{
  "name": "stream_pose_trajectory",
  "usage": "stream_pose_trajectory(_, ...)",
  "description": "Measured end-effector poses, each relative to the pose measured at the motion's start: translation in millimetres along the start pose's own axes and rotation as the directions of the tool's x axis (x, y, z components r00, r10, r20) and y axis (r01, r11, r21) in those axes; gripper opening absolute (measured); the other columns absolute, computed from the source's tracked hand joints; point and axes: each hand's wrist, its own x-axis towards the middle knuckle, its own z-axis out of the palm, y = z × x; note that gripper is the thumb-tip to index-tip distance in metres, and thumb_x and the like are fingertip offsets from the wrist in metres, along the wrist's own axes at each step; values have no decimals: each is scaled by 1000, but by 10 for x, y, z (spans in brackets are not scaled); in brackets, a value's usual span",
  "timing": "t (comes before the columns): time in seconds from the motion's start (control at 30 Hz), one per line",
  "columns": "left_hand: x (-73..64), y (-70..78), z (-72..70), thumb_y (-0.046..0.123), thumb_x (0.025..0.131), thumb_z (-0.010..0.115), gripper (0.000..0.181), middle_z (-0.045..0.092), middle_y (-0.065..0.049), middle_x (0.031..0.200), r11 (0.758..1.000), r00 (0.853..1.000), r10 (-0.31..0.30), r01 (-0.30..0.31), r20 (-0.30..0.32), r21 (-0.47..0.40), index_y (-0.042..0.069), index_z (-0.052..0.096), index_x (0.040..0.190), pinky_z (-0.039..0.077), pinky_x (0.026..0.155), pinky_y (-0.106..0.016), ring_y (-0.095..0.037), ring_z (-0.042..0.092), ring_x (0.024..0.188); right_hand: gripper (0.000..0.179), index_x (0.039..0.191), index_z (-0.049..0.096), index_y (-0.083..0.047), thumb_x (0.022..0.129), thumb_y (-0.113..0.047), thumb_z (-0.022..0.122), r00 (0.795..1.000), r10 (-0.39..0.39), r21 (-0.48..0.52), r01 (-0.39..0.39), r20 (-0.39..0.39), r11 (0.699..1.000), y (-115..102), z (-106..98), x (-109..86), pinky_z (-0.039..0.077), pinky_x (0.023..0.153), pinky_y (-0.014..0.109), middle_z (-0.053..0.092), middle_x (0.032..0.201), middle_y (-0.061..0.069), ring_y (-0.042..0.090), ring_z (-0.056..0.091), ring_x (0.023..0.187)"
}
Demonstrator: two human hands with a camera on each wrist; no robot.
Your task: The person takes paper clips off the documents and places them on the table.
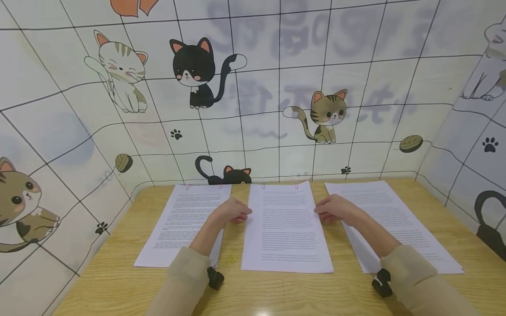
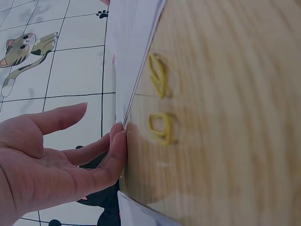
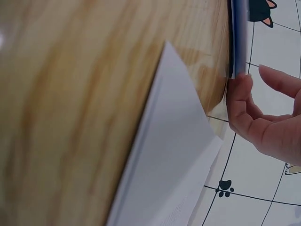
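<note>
A printed paper stack [image 1: 286,228] lies in the middle of the table in the head view, a bluish paper clip [image 1: 263,186] and a pinkish paper clip [image 1: 296,186] on its far edge. My left hand [image 1: 231,211] touches its left side with the fingertips. In the left wrist view the thumb stands away from the paper. On the opposite side, my right hand [image 1: 336,208] rests its fingertips against the stack's right edge, thumb apart in the right wrist view. Neither hand visibly pinches the sheets.
Another printed stack [image 1: 186,224] with reddish clips lies left, partly under the left forearm. A third stack [image 1: 395,228] lies right, partly behind the right arm. Yellow paper clips [image 2: 162,87] sit on the wooden table [image 1: 269,294] between the left and middle stacks. A cat-patterned curtain [image 1: 261,131] encloses the table.
</note>
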Motion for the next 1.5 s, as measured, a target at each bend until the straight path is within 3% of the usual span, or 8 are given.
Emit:
stream_pose_trajectory(0.13, 0, 5, -3, 6, 95, 67, 37, 60, -5, 77, 1000, 1000, 2, -2, 9, 1, -12, 61, 126, 49, 64, -16, -8, 55, 66, 46, 131, 50, 19, 97, -8, 64, 1000, 13, 21, -13, -5, 1000, -3, -12, -2, 54, 71, 26, 69, 98, 13, 13, 63, 78)
stream_pose_trajectory(0.3, 2, 9, 4, 7, 95, 67, 36, 64, -9, 84, 1000, 1000, 13, -13, 5, 7, -11, 62, 126, 53, 66, -18, -10, 59, 71, 49, 133, 48, 19, 97, -9, 66, 1000, 19, 45, -19, 8, 999, 10, -17, 20, 51, 66, 22, 67, 89, 7, 11, 61, 72)
stream_pose_trajectory(0.5, -5, 7, 12, 6, 94, 68, 35, 71, -17, 101, 999, 1000, 23, -23, 21, -24, -12, 62, 123, 59, 78, -30, -18, 70, 85, 36, 120, 61, 13, 93, -9, 70, 1000, 7, 14, -7, 13, 1000, 29, -19, 32, 48, 64, 23, 63, 77, 2, 11, 55, 68)
stream_pose_trajectory(0.77, -16, 28, 23, 5, 93, 69, 34, 73, -16, 96, 999, 997, 42, -41, 59, -11, -13, 63, 121, 59, 80, -32, -19, 71, 83, 39, 125, 53, 13, 93, -5, 67, 997, -60, 9, 60, 45, 998, 10, -36, -11, 35, 52, 19, 53, 63, -1, 7, 45, 54)
stream_pose_trajectory(1.0, -22, -3, 42, 8, 91, 71, 32, 72, -10, 97, 996, 998, 59, -61, 27, 59, -7, 66, 119, 57, 78, -32, -17, 69, 82, 33, 123, 50, 10, 95, -4, 64, 990, -134, -18, 135, 31, 991, 13, -37, -83, 35, 54, 24, 49, 63, 0, 11, 42, 55)
stream_pose_trajectory(1.27, -24, 3, 36, 6, 90, 73, 20, 66, -5, 86, 996, 996, 89, -89, -5, 9, -2, 66, 108, 48, 68, -28, -16, 59, 72, 24, 115, 50, 4, 96, -3, 63, 973, -228, 12, 228, -17, 974, 20, -85, -151, 36, 53, 25, 51, 65, 1, 13, 44, 56)
stream_pose_trajectory(1.37, -32, 9, 36, 6, 91, 73, 21, 64, -6, 93, 994, 994, 104, -104, -21, -12, -1, 65, 109, 48, 72, -29, -18, 57, 75, 25, 116, 50, 4, 97, -3, 63, 966, -255, 3, 256, -41, 967, 19, -104, -174, 37, 54, 25, 52, 67, 3, 15, 45, 57)
stream_pose_trajectory(1.5, -59, 23, 42, 7, 91, 73, 27, 65, -12, 106, 991, 992, 122, -124, -33, -57, -2, 62, 113, 55, 84, -33, -20, 64, 86, 30, 123, 48, 3, 98, -6, 63, 955, -287, -22, 286, -77, 958, 18, -125, -199, 37, 54, 25, 56, 72, 6, 18, 47, 60)
